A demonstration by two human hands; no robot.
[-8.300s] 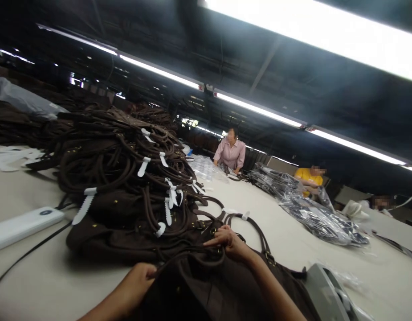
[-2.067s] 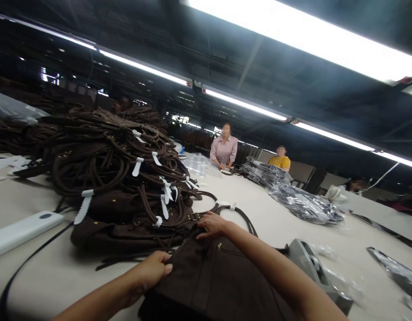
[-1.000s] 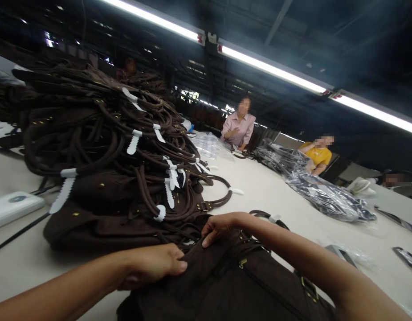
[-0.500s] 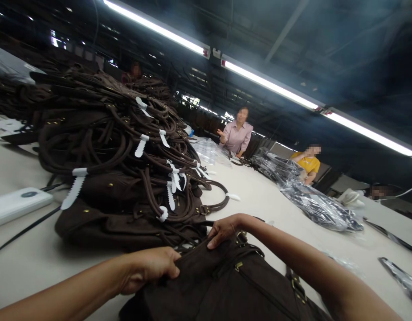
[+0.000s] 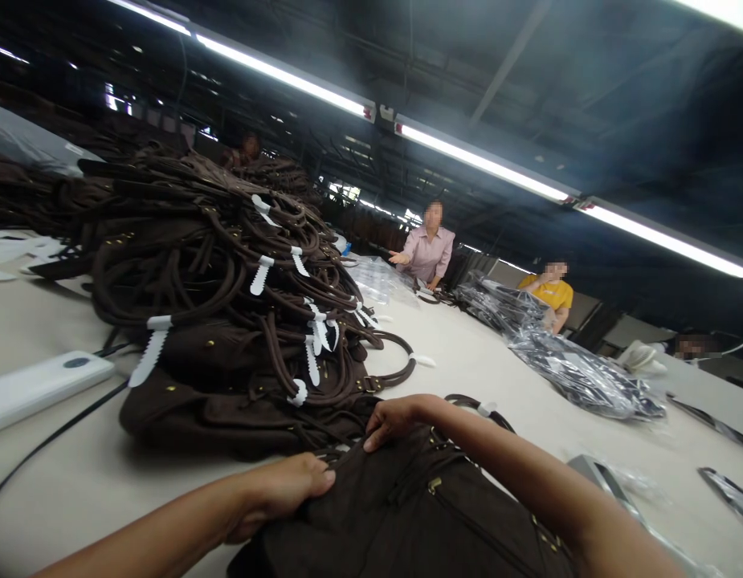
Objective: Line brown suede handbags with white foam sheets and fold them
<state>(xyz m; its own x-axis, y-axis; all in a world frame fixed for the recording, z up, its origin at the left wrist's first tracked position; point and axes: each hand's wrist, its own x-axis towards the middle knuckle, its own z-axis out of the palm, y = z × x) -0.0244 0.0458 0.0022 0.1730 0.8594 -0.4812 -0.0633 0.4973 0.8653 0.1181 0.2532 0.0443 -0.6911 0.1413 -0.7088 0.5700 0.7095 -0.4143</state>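
Note:
A dark brown handbag (image 5: 401,506) with brass fittings and a zip pocket lies in front of me at the bottom of the head view. My left hand (image 5: 292,486) grips its near left edge, thumb on top. Farther along the same edge, my right hand (image 5: 392,419) pinches the fabric between thumb and fingers. Just beyond stands a tall pile of similar brown bags (image 5: 226,281), their looped handles hanging toward me. White toothed tags (image 5: 149,353) are wrapped round several handles.
A white power strip (image 5: 46,389) with a black cable lies at left. Plastic-wrapped bags (image 5: 576,369) rest on the pale table (image 5: 461,353) at right. Behind it are a person in a pink shirt (image 5: 428,250) and another in yellow (image 5: 545,295). A grey metallic object (image 5: 606,482) lies beyond my right forearm.
My view has shifted slightly, so the pile sits farther right. Both hands keep hold of the bag's edge. The bag's far handle and the grey object now show past my right arm.

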